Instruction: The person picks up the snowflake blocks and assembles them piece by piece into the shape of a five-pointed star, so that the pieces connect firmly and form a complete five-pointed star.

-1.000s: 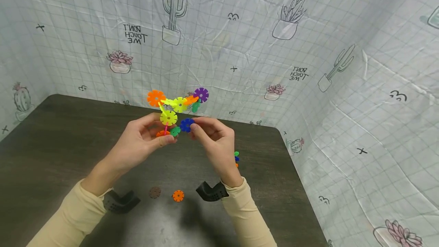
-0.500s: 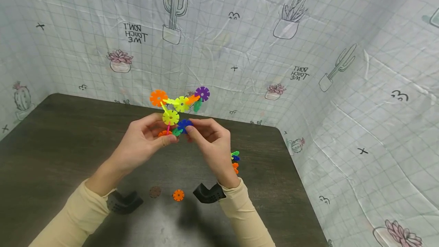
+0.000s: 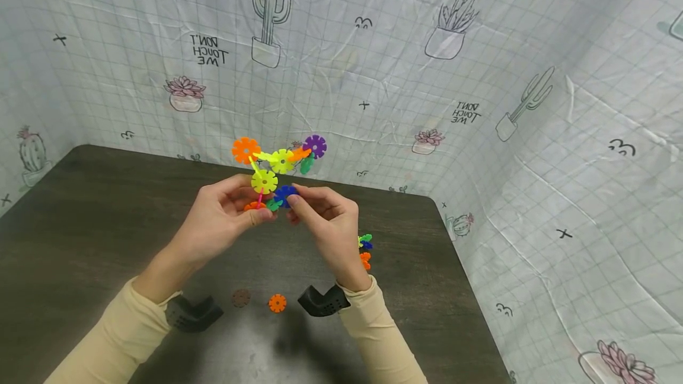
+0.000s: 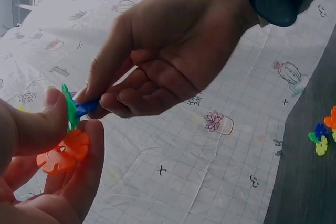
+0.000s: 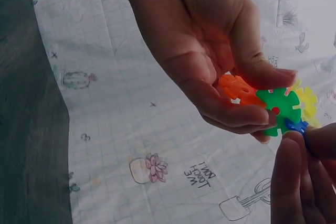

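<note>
My left hand (image 3: 216,209) grips the lower end of a chain of notched plastic discs, its thumb and fingers around a green disc (image 5: 282,103) and an orange-red disc (image 4: 64,153). Above them rise a yellow disc (image 3: 264,182), an orange disc (image 3: 246,150) and, at the far right end, a purple disc (image 3: 315,146). Between thumb and fingertips, my right hand (image 3: 332,218) pinches a blue disc (image 3: 284,195). In both wrist views the blue disc's edge meets the green disc at its rim; how deep it sits in a notch I cannot tell.
On the dark table (image 3: 133,230) lie a loose brown disc (image 3: 241,298) and a loose orange disc (image 3: 277,303). More joined discs (image 3: 365,261) are partly hidden behind my right wrist. A printed cloth (image 3: 341,76) stands around the table's back and right sides.
My right hand has moved slightly left, bringing the blue disc from beside the green disc up against it. The left hand and the chain have shifted a little to the right.
</note>
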`<state>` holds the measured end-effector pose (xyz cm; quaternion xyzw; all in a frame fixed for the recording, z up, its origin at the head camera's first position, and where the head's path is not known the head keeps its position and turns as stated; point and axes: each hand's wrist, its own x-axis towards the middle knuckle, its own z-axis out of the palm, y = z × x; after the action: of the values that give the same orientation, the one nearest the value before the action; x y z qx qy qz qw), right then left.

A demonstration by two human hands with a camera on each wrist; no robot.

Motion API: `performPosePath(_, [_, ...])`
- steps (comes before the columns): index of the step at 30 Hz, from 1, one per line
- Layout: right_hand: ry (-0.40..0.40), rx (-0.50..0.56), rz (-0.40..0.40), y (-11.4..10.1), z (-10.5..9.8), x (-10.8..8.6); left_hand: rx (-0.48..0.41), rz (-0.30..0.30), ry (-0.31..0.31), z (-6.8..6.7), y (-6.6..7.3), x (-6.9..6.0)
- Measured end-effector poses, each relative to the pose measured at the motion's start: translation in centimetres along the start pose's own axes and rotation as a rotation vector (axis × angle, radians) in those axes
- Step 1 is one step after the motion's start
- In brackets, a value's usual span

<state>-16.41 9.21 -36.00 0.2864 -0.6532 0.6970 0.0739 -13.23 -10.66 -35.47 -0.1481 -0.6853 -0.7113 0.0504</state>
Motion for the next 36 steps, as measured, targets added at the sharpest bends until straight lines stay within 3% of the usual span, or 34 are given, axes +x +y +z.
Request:
performPosePath(7, [0.040,0.032,0.006,0.4,0.3,-0.4,-0.030,-0.045,0.004,0.0,-0.1,0.2])
performPosePath(17, [0.067,-0.206,-0.061,0.6,0.1,-0.7,-0.083,0.040,-0.045,-0.3,-0.3,0.2])
performPosePath(24, [0.074,-0.208,-0.078,0.6,-0.1,-0.8,-0.197,0.071,-0.111,-0.1,-0.7,0.2])
performPosePath(29, [0.071,-0.217,-0.067,0.8,0.0,-1.0,-0.273,0.056,-0.142,0.2,-0.9,0.3])
performPosePath(36, [0.107,-0.304,-0.118,1.3,-0.3,-1.5,-0.229,0.020,-0.100,0.2,-0.7,0.2])
